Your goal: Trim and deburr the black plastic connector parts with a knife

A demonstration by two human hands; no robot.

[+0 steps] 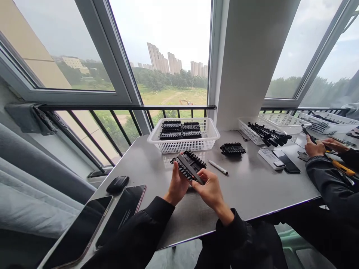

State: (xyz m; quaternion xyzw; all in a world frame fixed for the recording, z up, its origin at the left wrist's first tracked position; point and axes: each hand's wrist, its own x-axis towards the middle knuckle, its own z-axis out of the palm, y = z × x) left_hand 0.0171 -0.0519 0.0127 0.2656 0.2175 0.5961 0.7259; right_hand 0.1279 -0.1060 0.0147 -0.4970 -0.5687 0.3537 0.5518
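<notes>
My left hand [178, 184] grips a black plastic part with toothed edges [198, 160] above the table, its thumb along the near left side. A flat dark strip [186, 166] lies slantwise across the part's top face. My right hand [209, 188] pinches the strip's lower end between thumb and fingers, close against the part. I cannot tell whether the strip is fixed to the part. A similar black toothed part [232, 148] lies on the table to the right. Beside my right hand is a white pen [218, 167].
A white basket [183, 145] with several black parts stands at the back. Two dark tablets or phones [123, 209] and a black mouse-like object [117, 184] lie left. Rightward are a basket of black pieces [251, 132], a phone [286, 161] and a co-worker's hands [315, 147].
</notes>
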